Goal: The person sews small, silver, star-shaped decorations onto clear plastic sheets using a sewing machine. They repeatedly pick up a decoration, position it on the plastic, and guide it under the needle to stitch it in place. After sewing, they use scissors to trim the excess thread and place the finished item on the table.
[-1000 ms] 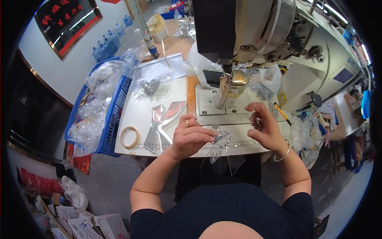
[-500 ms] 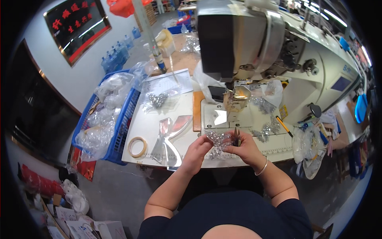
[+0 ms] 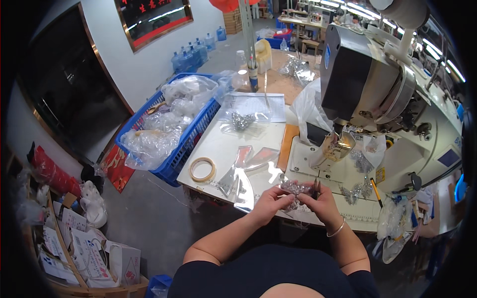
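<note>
At the table's front edge, my left hand (image 3: 268, 204) pinches a crumpled, shiny silver-and-clear piece (image 3: 296, 187) between thumb and fingers. Its exact kind is hard to make out. My right hand (image 3: 326, 204) grips the same piece from the other side, thumb pressed against it. Dark pointed thread snips (image 3: 316, 186) are also tucked in the right hand, blades upward. Beyond the hands stands the sewing machine's needle area (image 3: 339, 144). Flat clear-and-silver cut strips (image 3: 243, 186) lie left of my hands, and more shiny silver pieces (image 3: 357, 192) lie to the right.
A tape roll (image 3: 213, 171) sits on the table's left. Beside the table stands a blue basket (image 3: 171, 171) heaped with clear plastic bags. The machine head (image 3: 355, 74) rises at the upper right. A yellow cutter-like tool (image 3: 376, 191) and a paper sheet (image 3: 276, 101) lie on the table.
The view has swung left, so the scene sits further right. My thumbs have come closer together over the silver piece, which looks more bunched. The snips stay in my right hand.
</note>
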`<action>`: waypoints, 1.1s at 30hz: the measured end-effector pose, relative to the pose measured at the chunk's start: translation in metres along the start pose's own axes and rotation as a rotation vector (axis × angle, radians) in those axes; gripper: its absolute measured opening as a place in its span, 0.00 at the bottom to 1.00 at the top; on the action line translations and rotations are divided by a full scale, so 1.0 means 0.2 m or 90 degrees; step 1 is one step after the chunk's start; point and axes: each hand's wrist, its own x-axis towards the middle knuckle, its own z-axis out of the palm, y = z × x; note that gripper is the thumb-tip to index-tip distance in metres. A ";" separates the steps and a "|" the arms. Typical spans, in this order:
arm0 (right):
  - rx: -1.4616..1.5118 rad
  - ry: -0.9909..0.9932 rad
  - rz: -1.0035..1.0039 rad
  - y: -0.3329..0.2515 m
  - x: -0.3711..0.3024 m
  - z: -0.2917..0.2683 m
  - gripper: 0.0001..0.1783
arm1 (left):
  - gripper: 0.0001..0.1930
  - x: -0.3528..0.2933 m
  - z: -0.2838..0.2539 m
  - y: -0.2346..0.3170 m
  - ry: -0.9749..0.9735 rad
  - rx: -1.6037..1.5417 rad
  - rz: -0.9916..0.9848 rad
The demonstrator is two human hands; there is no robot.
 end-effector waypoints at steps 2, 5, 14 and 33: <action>0.010 0.072 -0.082 0.03 0.06 0.05 0.16 | 0.12 0.05 -0.09 0.07 0.002 0.045 0.037; -0.014 0.102 -0.091 0.03 0.10 0.05 0.15 | 0.11 0.17 -0.29 0.34 0.075 0.169 0.135; -0.035 0.181 0.094 0.32 -0.13 -0.17 0.12 | 0.09 0.79 -0.71 1.13 -0.046 0.916 0.051; -0.087 0.293 0.096 0.38 -0.36 -0.27 0.09 | 0.09 0.76 -0.75 0.65 0.171 1.049 0.107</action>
